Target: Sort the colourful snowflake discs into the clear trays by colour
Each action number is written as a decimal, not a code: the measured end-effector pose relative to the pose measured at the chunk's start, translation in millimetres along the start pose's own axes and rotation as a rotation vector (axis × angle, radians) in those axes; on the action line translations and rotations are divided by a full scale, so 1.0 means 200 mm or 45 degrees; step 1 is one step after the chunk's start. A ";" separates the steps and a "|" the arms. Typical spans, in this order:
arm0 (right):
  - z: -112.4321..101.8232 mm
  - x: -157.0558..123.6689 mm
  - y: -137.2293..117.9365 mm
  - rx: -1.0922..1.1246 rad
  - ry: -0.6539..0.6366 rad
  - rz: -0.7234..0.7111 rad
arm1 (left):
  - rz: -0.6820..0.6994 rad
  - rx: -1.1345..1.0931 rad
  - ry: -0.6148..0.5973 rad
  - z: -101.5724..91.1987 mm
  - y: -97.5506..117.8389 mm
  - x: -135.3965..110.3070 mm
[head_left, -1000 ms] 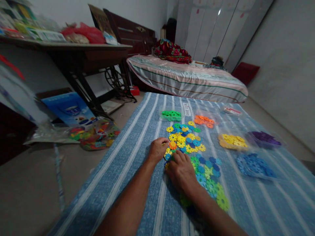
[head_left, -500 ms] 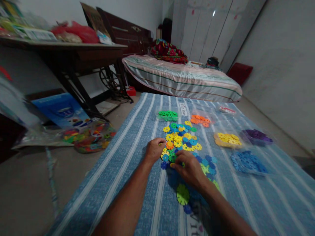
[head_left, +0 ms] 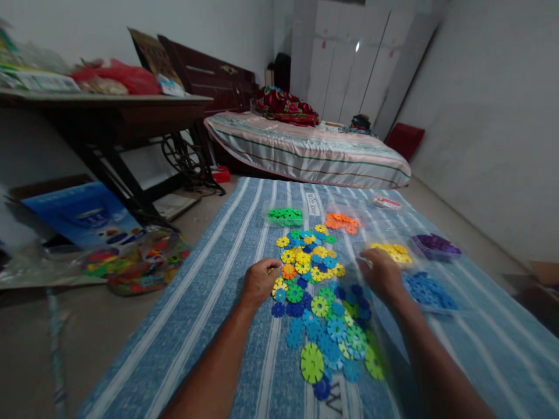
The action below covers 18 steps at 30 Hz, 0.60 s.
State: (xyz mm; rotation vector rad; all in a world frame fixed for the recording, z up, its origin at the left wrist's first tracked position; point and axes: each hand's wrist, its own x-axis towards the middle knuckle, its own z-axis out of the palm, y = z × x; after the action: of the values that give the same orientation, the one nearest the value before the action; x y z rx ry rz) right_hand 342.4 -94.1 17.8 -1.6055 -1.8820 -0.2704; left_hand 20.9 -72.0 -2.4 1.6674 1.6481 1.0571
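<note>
A spread of mixed plastic snowflake discs (head_left: 321, 302) in blue, green, yellow and orange lies on a blue striped cloth (head_left: 227, 279). My left hand (head_left: 258, 282) rests at the spread's left edge with fingers curled on a disc there. My right hand (head_left: 381, 272) is at the spread's right side, between it and a yellow pile (head_left: 392, 252), fingers bent; whether it holds a piece is hidden. Sorted piles lie around: green (head_left: 285, 216), orange (head_left: 342, 222), purple (head_left: 434, 245) and blue (head_left: 427, 291).
A clear bag of mixed pieces (head_left: 135, 265) and a blue box (head_left: 82, 216) lie on the floor at left under a dark table (head_left: 122, 110). A bed (head_left: 305, 151) stands beyond the cloth. White wardrobes (head_left: 349, 64) line the back wall.
My right hand has moved from the left part of the spread over to its right side, near the yellow pile. The discs it covered now show. The left hand stays.
</note>
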 end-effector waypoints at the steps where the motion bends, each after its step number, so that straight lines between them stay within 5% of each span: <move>1: 0.04 -0.01 -0.05 -0.003 -0.098 -0.060 | -0.006 -0.002 0.005 0.00 0.00 0.00; 6: 0.18 -0.04 -0.20 -0.167 -0.368 -0.088 | -0.036 -0.013 0.043 -0.01 -0.01 0.00; 18: 0.21 -0.09 -0.12 0.122 -0.264 -0.104 | -0.036 0.013 0.063 0.01 -0.02 0.02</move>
State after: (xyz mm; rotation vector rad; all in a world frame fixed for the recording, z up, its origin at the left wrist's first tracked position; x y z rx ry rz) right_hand 306.0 -92.4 -19.6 -1.5440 -2.0866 -0.0481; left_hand 20.5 -68.2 -6.4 1.6319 1.7055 1.0862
